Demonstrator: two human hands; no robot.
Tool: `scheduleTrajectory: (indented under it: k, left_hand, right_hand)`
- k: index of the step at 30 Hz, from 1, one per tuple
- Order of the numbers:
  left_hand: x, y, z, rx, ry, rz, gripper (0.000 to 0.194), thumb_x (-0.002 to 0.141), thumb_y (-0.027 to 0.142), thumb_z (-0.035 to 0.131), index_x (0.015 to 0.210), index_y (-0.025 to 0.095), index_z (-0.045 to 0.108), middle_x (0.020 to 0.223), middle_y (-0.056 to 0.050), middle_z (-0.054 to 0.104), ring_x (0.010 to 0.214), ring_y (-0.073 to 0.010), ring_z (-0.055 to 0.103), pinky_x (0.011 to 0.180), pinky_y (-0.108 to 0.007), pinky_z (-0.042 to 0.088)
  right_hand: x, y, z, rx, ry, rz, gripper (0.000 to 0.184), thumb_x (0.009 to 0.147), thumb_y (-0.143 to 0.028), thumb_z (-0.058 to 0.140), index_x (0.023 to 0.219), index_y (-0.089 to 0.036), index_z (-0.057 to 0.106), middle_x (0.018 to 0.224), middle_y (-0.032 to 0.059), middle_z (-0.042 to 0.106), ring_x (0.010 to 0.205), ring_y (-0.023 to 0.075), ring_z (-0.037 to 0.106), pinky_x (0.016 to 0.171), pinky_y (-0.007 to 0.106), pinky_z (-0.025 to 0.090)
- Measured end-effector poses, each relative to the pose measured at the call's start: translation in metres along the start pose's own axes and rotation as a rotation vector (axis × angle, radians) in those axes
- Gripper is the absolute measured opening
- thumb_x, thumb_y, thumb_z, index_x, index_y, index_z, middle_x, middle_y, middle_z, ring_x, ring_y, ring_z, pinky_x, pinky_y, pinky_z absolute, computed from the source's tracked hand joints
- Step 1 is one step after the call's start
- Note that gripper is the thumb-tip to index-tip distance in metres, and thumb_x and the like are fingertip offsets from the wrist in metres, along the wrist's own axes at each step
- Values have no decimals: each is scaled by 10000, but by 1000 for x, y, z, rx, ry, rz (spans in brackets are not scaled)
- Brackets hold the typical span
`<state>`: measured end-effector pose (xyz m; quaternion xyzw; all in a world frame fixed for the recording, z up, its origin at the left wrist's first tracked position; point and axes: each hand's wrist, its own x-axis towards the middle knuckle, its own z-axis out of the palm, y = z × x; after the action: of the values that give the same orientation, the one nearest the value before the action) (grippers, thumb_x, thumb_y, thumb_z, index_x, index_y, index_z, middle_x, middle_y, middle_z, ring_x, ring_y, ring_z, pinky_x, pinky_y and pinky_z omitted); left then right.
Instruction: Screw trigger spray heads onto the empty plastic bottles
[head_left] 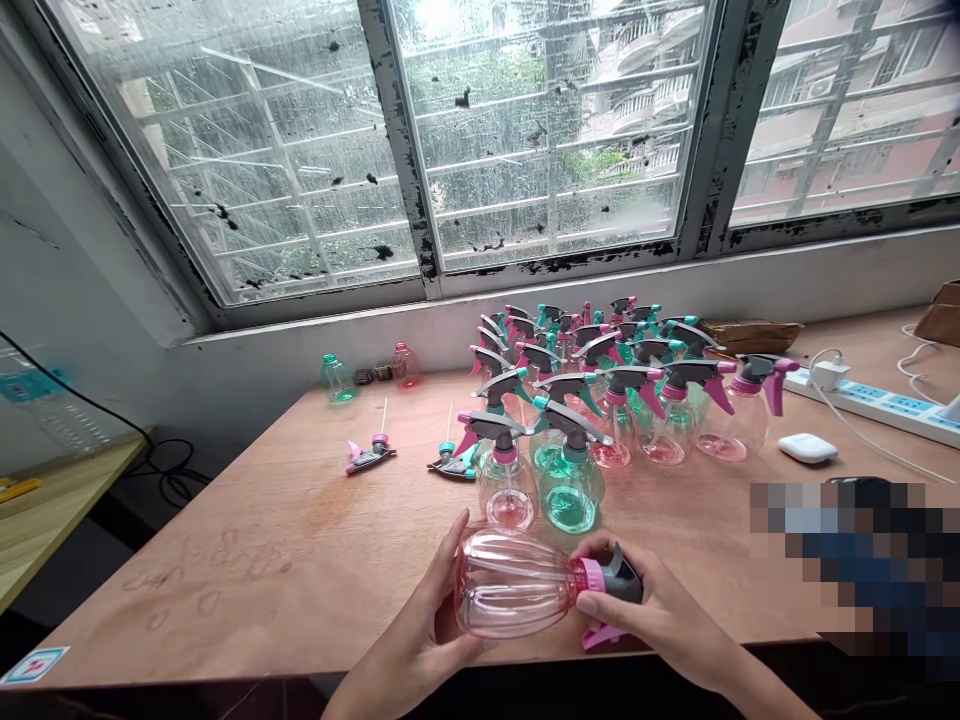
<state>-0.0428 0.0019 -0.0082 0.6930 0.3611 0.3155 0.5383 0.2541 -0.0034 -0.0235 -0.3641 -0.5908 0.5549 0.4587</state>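
Observation:
A clear pink spray bottle lies on its side in the air over the table's front edge, its base to the left. My left hand is wrapped round the base end. My right hand grips the pink collar and dark grey spray head, thumb and fingers on the collar; the pink trigger hangs below. A thin tube shows inside the bottle. Just behind stand a pink spray bottle and a green spray bottle, both upright with heads fitted.
Several more spray bottles stand in rows toward the window. Two loose spray heads, one pink and one green, lie left of them. Headless green and pink bottles are by the wall. A power strip and white case sit right.

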Motion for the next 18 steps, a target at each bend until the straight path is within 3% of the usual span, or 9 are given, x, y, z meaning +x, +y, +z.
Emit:
scheduleTrajectory:
  k: [4, 12, 18]
  left_hand:
    - [0, 2, 0, -44, -27, -6, 990, 894, 304, 735, 1576, 446, 32, 1700, -26, 146, 1536, -295, 245, 1252, -485, 249]
    - [0, 7, 1, -8, 0, -20, 978, 875, 382, 742, 1596, 366, 81, 1702, -41, 140, 1554, -325, 158, 1270, -514, 175]
    - [-1, 4, 1, 31, -5, 12, 936, 928, 310, 687, 1578, 445, 27, 1697, -20, 159, 1535, -299, 242, 1268, -498, 174]
  right_hand:
    - [0, -1, 1, -8, 9, 9, 328, 869, -468, 807, 988, -197, 665, 808, 5, 647, 703, 214, 606, 606, 263, 593]
    - [0, -2, 1, -9, 7, 19, 334, 864, -474, 811, 982, -199, 662, 811, 2, 640, 709, 216, 608, 626, 271, 603]
    - [0, 1, 0, 71, -22, 31, 326, 869, -449, 826, 1002, -205, 655, 822, -4, 632, 708, 212, 615, 628, 281, 622]
